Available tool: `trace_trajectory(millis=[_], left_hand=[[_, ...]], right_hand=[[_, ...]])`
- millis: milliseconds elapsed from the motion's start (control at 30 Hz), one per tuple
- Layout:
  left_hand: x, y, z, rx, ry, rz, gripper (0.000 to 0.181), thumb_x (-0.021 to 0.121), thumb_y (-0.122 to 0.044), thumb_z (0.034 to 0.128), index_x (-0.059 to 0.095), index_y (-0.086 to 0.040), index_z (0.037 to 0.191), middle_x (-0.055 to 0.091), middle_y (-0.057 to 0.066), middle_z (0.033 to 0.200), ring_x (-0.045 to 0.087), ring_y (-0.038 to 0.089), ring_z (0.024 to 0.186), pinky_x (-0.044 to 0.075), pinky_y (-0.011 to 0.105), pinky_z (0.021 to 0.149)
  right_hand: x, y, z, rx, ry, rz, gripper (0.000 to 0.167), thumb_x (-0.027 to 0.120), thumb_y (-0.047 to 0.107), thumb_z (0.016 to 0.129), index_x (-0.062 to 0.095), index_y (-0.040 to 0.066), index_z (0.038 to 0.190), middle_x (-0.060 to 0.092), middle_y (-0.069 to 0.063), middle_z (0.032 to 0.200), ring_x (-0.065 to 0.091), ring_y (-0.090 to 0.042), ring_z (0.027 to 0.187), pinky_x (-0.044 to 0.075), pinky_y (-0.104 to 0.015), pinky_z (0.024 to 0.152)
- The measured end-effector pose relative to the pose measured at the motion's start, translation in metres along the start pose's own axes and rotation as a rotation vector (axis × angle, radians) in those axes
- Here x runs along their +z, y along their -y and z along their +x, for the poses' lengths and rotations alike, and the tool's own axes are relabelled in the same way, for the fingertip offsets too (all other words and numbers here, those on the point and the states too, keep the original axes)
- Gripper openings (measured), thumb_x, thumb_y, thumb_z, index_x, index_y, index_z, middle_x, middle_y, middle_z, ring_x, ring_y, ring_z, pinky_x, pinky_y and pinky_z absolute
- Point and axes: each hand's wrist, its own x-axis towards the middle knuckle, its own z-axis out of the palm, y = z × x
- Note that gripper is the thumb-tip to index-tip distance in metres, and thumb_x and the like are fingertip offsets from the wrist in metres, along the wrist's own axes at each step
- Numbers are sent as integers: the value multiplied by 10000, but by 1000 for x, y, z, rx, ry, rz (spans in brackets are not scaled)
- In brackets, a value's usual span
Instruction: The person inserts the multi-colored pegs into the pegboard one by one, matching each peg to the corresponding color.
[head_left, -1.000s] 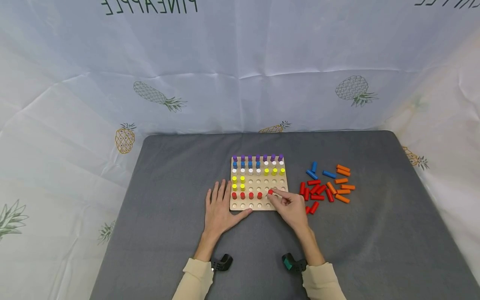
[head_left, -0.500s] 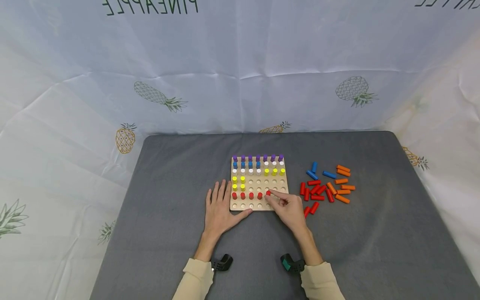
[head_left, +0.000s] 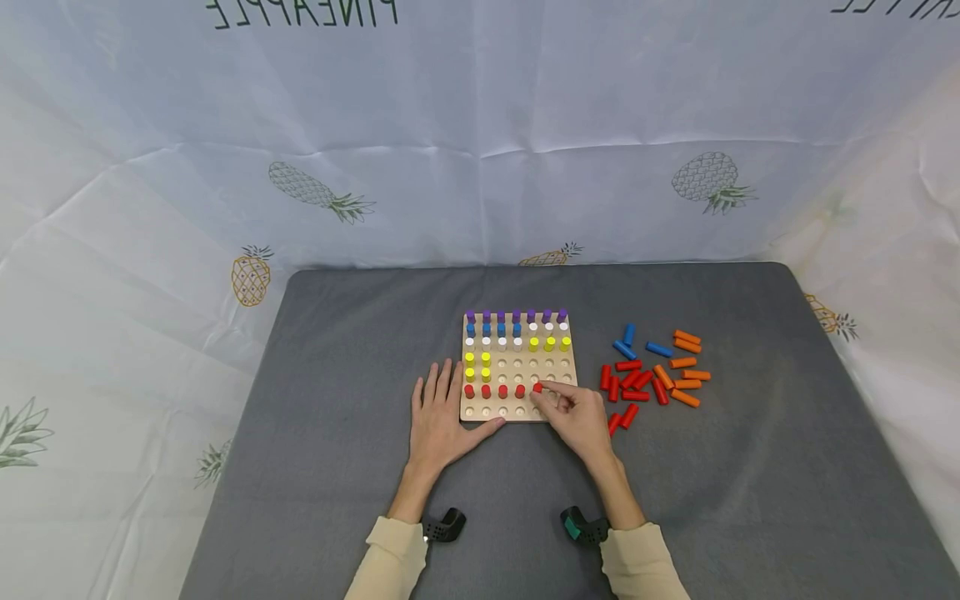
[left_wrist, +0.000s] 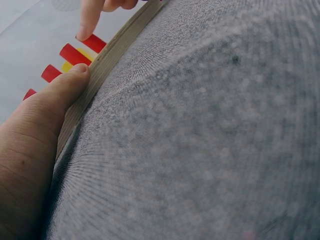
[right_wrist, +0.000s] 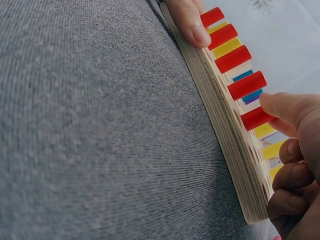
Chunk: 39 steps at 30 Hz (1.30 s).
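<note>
A wooden pegboard (head_left: 525, 371) lies on the grey-covered table, with coloured pegs standing in several of its rows. My left hand (head_left: 438, 429) lies along its left side, fingers straight and spread, thumb against the front edge. With thumb and index finger my right hand (head_left: 581, 421) pinches the top of a red peg (right_wrist: 256, 119), the fifth from the left in a row of red ones. That peg stands upright in its hole in the right wrist view. In the left wrist view, the left thumb (left_wrist: 70, 87) touches the board's edge near other red pegs (left_wrist: 75, 53).
Right of the board lie loose red pegs (head_left: 635, 396), blue pegs (head_left: 658, 349) and orange pegs (head_left: 684, 398). Purple pegs (head_left: 516, 317) fill the board's back row. A pineapple-print cloth (head_left: 480, 200) hangs behind the table.
My right hand has shifted slightly left with the red peg, which now lines up with the other red ones. The left hand has stayed in place.
</note>
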Motion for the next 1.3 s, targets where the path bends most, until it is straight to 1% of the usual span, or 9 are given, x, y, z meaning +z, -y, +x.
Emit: trace_trajectory(millis=[333,533,600,667,800,933,1067,1167,1300], left_hand=[[1,2,0,2,0,2,1186,616,-845,737,288,-131,1625,354,136,1663,279,360,1568,213,598,1267],[1,2,0,17,-23,-8,1204,474,-943,751,309,-122,1616,373,149,1650,296,371,1556,224,603,1256],[1,2,0,19,-26,-6,1208,456,-953,751,315,-119,1614,380,152,1646,303,374,1552,228,603,1252],[1,2,0,17,-23,-3,1202,485,-939,749,311,-124,1616,378,150,1647,302,373,1552,229,600,1253],[0,1,0,6,-4,3,1185,592,-865,742,290,-134,1624,360,139,1659,286,361,1564,219,591,1264],[0,1,0,-1,3,-2,1183,645,-821,733,288,-131,1625,354,137,1663,278,358,1570,210,591,1271],[0,1,-1,0,-4,-15,1177,647,-818,733,297,-131,1622,362,141,1658,283,362,1567,213,594,1267],[0,2,-1,7,-12,-26,1176,629,-837,737,299,-135,1621,366,141,1655,288,362,1562,217,594,1260],[1,2,-1,17,-23,-28,1178,607,-858,738,303,-137,1620,372,141,1651,295,362,1557,222,592,1255]], right_hand=[[0,1,1,20,0,-28,261,859,238,830,822,92,1043,369,70,494,260,10,433,184,-185,442],[0,2,1,35,7,-40,266,849,244,844,818,82,1053,360,71,498,259,-7,443,182,-187,456],[0,3,1,39,11,-42,278,847,251,848,815,81,1065,359,70,497,261,-11,443,184,-187,459],[-1,3,1,41,12,-40,301,849,261,846,811,82,1086,368,67,493,268,-12,437,192,-188,452],[-4,4,0,44,-2,-5,352,861,274,833,802,71,1114,394,50,485,280,-12,421,209,-194,426],[-8,3,1,40,-38,38,323,862,240,831,806,53,1089,397,36,484,275,-4,411,199,-194,410],[-15,0,3,29,-100,48,266,848,201,844,810,36,1049,391,28,485,256,10,409,194,-195,400],[-21,-4,7,42,-162,20,259,843,199,849,808,26,1040,401,24,474,258,10,392,204,-199,385],[-33,-11,11,93,-248,-39,260,842,204,851,808,21,1031,402,35,469,281,-17,380,216,-209,384]])
